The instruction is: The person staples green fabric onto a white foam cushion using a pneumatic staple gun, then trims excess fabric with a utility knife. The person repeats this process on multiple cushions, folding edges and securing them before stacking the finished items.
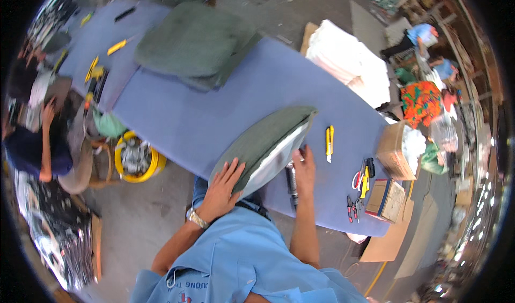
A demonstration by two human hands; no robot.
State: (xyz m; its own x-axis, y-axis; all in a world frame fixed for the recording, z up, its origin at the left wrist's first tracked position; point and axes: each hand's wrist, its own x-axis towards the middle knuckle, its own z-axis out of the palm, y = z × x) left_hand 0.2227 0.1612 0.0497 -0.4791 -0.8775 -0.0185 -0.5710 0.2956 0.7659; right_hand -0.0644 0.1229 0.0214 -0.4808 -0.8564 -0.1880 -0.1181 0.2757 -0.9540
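Observation:
A dark green fabric-covered pad with a pointed far end lies tilted across the near part of the blue table, its white inner side showing along the right. My left hand holds its near end, fingers spread over the green cloth and thumb at the edge. To the right of the pad is my right hand, its fingers curled; whatever they hold is too blurred to name. A long black tool lies just left of that hand. A yellow utility knife rests on the table beyond it.
A green fabric stack sits farther along the blue table. At the right are red-handled scissors, pliers and cardboard boxes. A yellow bucket stands left, near a seated co-worker. White stacked material lies beyond the table.

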